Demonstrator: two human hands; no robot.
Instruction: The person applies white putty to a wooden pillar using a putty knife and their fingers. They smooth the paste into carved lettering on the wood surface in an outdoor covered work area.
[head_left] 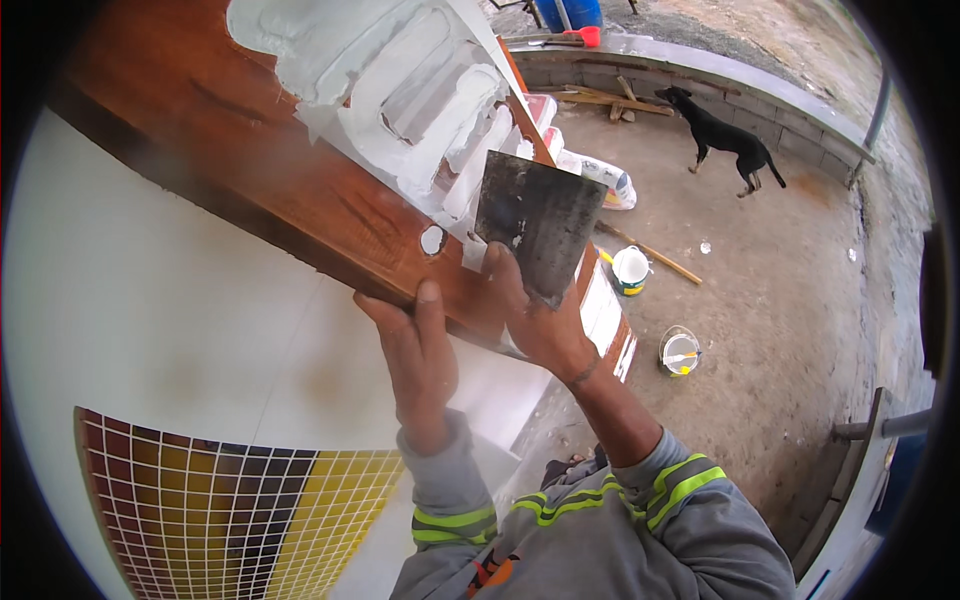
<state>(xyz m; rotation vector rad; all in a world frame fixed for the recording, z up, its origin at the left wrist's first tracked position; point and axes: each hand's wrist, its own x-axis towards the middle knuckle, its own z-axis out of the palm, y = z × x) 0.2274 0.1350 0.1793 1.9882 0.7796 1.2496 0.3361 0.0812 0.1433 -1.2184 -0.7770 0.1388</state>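
Note:
My right hand point(535, 315) grips a dark, stained flat metal scraper point(540, 220), its broad blade over the upper face of a reddish-brown wooden board point(250, 175). My left hand point(410, 350) grips the board's near edge, thumb and fingers against the wood. Thick white paste point(400, 100) is smeared on a pale patch along the board's far part, beyond the scraper. A small white spot point(432, 240) of it sits on the wood left of the blade.
Below are a white wall point(180, 270) and a coloured grid panel point(230, 500). On the concrete floor point(760, 380) stand a black dog point(735, 140), two buckets point(630, 262) point(680, 340), a long stick point(670, 265) and timber offcuts point(610, 100). A low block wall point(800, 135) borders it.

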